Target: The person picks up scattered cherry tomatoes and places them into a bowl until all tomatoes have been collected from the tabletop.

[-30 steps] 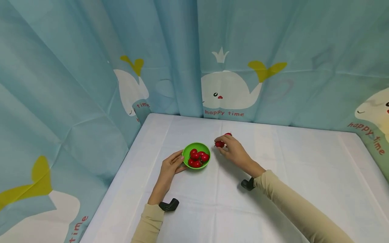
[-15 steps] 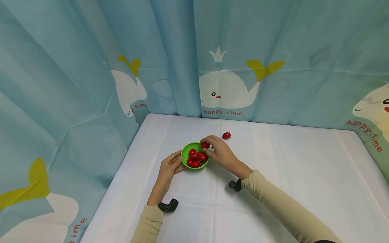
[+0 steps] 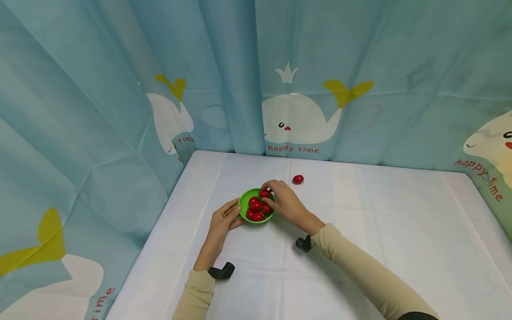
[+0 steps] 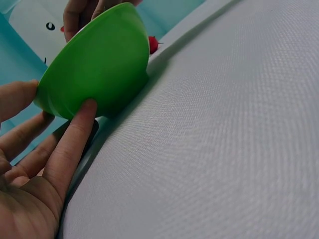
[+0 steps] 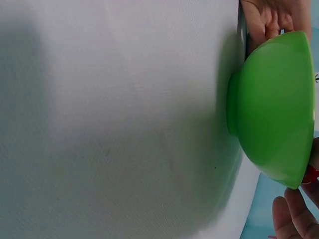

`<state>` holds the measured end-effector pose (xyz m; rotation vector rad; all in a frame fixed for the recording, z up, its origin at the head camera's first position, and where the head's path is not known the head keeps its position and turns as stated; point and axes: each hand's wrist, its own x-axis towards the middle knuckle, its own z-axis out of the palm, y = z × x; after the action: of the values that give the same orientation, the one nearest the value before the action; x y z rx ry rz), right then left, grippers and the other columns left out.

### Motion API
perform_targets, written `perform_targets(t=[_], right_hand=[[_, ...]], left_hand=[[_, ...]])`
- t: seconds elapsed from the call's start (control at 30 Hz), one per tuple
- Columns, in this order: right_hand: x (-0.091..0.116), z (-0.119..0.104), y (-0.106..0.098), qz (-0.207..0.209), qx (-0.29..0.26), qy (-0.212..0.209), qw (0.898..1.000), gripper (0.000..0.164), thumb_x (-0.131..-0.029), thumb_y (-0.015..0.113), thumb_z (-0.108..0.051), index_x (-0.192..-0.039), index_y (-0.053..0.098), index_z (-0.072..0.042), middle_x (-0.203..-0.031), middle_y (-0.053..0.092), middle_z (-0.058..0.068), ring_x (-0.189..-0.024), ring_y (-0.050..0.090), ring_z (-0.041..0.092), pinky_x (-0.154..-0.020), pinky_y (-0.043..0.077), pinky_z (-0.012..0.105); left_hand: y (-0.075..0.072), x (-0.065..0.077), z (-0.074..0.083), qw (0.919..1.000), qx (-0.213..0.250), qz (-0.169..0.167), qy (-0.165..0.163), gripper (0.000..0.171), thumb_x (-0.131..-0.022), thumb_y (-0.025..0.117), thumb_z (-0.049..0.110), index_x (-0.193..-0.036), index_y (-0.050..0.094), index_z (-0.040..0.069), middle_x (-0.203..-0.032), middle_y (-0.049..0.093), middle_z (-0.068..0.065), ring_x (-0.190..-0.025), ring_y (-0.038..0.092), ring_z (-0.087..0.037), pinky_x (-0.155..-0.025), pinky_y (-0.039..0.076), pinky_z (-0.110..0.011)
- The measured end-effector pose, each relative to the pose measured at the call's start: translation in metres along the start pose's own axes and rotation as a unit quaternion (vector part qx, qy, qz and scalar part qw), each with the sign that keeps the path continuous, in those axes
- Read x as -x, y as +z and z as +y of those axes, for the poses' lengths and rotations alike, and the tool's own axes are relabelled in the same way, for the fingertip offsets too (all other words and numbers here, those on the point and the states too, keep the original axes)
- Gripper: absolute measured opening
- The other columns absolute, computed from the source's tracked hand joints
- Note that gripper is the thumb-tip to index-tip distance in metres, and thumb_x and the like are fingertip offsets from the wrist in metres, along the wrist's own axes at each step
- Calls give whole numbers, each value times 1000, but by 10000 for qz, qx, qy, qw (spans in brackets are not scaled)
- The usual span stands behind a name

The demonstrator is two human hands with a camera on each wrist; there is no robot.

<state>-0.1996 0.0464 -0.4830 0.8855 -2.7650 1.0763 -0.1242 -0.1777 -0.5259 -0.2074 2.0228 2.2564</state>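
Note:
A green bowl (image 3: 245,214) with several red cherry tomatoes (image 3: 255,204) in it stands on the white-covered table. The left hand (image 3: 222,222) holds the bowl at its left side, one finger on the rim and others against the outer wall. Over the bowl's far right rim, the right hand (image 3: 286,202) has a cherry tomato (image 3: 265,194) between thumb and fingers, just inside the bowl. The left wrist view shows the left hand (image 4: 42,174) touching the bowl (image 4: 102,64). In the right wrist view the bowl (image 5: 276,107) hides most of the held tomato (image 5: 311,174).
One loose cherry tomato (image 3: 298,179) lies on the table (image 3: 360,213) behind the right hand. A blue curtain (image 3: 224,89) with whale prints hangs along the table's back and left. Black wrist cameras are strapped to both wrists.
The right hand has picked a cherry tomato off the table and carried it left and down into the bowl. One tomato stays behind on the table. The left hand keeps its hold.

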Motion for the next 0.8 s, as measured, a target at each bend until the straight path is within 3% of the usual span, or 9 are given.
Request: perform_targets(t=[0.3,0.8], right_hand=[[-3,-1,2,113,202,-440,9988,10,-92,80,-9,-99,73,-10,-115,70,7,-112,63,26,-101,61,39],[-1,7,-5,125,-14,-209,9997,12,-95,77,-10,-106,72,-9,-116,70,8,-114,64,27,-101,62,42]], left_hand=[[-2,-1,-1,10000,41,-31,12,44,-106,62,19,-149,56,7,-149,58,-20,-131,64,-26,-93,66,-31],[0,-1,0,9999,113,-33,67,46,-105,64,17,-149,56,6,-146,60,-22,-126,67,-23,-93,66,-30]])
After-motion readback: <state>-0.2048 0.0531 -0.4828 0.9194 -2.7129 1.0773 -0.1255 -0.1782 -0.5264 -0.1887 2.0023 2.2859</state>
